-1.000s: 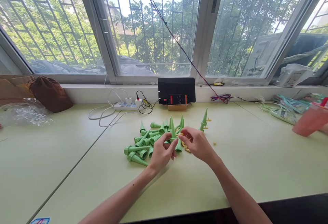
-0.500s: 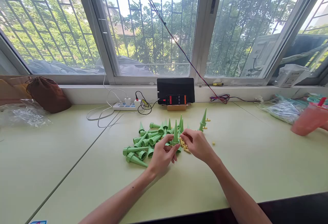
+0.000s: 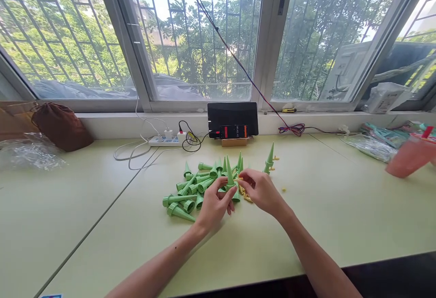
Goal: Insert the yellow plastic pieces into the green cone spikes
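Note:
My left hand is closed around the base of a green plastic watering spike, its tip pointing up. Pinched in the fingertips of my right hand is a small yellow valve peg, held against the spike's side; whether it sits in a hole I cannot tell. Several loose green spikes lie heaped to the left and behind my left hand. Under my right hand is a small pile of yellow pegs, partly covered. Beyond it, green spikes with yellow pegs stand upright, apparently stacked.
A lone yellow piece lies right of my right hand. At the back are a phone before a black tablet, a power strip and cables. A red drink cup stands right, a brown pouch left.
The held spike has shifted slightly left, and its base shows more clearly. My right fingers have moved left with it, the yellow peg now showing between them and the spike.

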Motion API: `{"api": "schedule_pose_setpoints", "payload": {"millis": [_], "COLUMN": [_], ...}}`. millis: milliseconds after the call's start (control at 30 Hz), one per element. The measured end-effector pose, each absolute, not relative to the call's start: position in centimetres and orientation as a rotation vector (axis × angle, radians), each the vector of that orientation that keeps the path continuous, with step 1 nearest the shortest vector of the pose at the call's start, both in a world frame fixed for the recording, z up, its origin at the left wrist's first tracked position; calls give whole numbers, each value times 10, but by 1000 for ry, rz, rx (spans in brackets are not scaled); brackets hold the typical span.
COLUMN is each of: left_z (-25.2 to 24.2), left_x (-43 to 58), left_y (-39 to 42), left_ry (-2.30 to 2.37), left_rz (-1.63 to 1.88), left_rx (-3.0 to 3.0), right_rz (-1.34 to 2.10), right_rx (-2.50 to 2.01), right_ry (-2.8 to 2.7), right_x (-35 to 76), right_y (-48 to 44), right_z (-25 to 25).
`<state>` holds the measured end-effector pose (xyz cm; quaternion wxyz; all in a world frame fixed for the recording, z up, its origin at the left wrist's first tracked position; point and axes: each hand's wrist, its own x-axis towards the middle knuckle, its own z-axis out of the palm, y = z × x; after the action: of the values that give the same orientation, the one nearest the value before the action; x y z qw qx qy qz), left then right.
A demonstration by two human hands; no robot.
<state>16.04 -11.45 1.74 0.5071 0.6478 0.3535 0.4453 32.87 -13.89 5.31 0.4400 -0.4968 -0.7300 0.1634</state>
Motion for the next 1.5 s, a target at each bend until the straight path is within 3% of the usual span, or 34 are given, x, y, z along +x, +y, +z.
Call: {"api": "schedule_pose_setpoints", "payload": {"millis": [1500], "left_z": [24], "left_x": [159], "left_y": [-116], "left_ry": [844], "left_rz": [1066], "left_rx": [1619], "right_rz": [318], "right_rx": [-1245], "right_ry": [-1876], "right_x": [328], "right_y": [-140], "right_z": [54]}}
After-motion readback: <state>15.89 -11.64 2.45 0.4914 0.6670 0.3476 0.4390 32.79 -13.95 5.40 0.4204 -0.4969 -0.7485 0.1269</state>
